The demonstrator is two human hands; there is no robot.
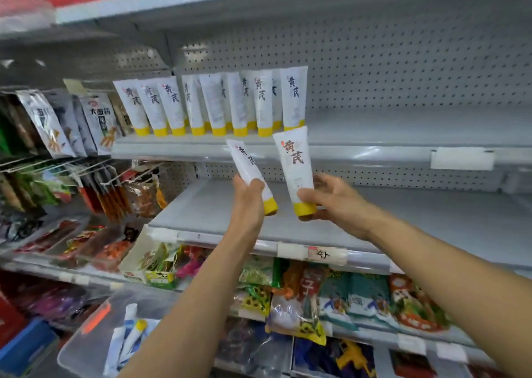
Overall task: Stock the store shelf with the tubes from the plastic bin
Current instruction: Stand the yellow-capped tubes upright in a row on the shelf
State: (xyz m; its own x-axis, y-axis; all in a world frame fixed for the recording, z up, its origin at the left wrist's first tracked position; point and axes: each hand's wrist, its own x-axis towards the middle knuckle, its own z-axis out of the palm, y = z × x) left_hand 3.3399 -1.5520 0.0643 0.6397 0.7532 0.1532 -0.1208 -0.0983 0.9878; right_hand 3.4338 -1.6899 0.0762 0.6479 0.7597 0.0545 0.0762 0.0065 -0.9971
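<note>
Both hands are up in front of the shelf [374, 150], one tube each. The left hand [248, 205] is wrapped around the lower half of the first tube [247, 161], which is white with a yellow cap. That tube's top leans left, and the cap pokes out down and to the right, just past the palm. The right hand [335, 202] grips the second tube [296, 161] low down by its cap, thumb across the front and fingers behind. That one stands pretty much upright, cap down. The two tubes are close side by side, not touching, and both are held in front of the shelf's front edge.

Toward the left end of the shelf a row of matching tubes [213, 104] stands cap-down. The second tube's top comes up right below the last one in that row. The clear plastic bin [72, 351] sits at the bottom left with a few loose tubes [131, 334] lying in it. Snack packets [98, 121] hang just left of the row.
</note>
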